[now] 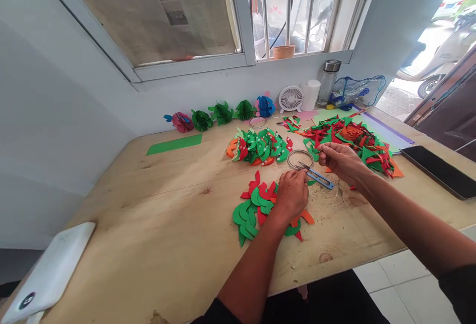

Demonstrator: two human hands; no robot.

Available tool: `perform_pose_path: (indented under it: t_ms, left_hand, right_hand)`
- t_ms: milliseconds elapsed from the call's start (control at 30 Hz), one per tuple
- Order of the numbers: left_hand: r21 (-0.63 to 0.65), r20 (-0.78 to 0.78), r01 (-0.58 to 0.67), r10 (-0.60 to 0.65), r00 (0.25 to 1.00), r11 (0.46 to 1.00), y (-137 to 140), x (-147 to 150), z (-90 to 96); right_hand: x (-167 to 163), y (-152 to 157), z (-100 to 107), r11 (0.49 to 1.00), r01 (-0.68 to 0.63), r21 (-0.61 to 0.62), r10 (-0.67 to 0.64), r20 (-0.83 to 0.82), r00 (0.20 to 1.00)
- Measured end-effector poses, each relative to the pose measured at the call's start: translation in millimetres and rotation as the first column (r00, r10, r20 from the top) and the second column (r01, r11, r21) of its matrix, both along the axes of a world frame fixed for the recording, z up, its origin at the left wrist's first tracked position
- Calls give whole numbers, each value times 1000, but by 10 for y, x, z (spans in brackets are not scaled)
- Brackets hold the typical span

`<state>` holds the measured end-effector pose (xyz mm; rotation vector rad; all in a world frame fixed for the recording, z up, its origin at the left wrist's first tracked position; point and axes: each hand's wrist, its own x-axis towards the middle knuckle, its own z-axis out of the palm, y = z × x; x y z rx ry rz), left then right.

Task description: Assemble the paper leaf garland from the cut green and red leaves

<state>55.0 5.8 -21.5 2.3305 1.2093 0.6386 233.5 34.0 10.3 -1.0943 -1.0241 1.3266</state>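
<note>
My left hand (293, 194) is closed over a pile of cut green, red and orange paper shapes (250, 215). Whatever its fingers pinch is hidden. Further right, my right hand (340, 161) is in a pinch at the edge of a heap of paper scraps (349, 135); anything between its fingertips is too small to name. Blue thread snips (320, 178) lie on the table between both hands, with their blades over a narrow roll of tape (289, 159). Just behind is a second pile of paper shapes (265, 145), many bearing small pale squares.
Folded paper figures (222, 113) line the wall, beside a small white fan (290, 99) and a glass bottle (327, 83). A green paper strip (174, 144) lies on the wooden table (167, 205). A dark phone (441, 170) is at the right, a white device (52, 269) at the left.
</note>
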Motion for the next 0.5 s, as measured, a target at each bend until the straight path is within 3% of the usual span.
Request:
perform_pose_path:
  t_ms: [233,500]
  left_hand:
    - [-15,1,-2,2,1000,1000,-4,-6,10]
    - [-16,17,2,-2,1000,1000,11,3,-25]
  right_hand:
    - [-177,-9,-36,999,20,-26,-25,-229,973]
    - [-181,-52,-16,991,91,-99,-115,-265,958]
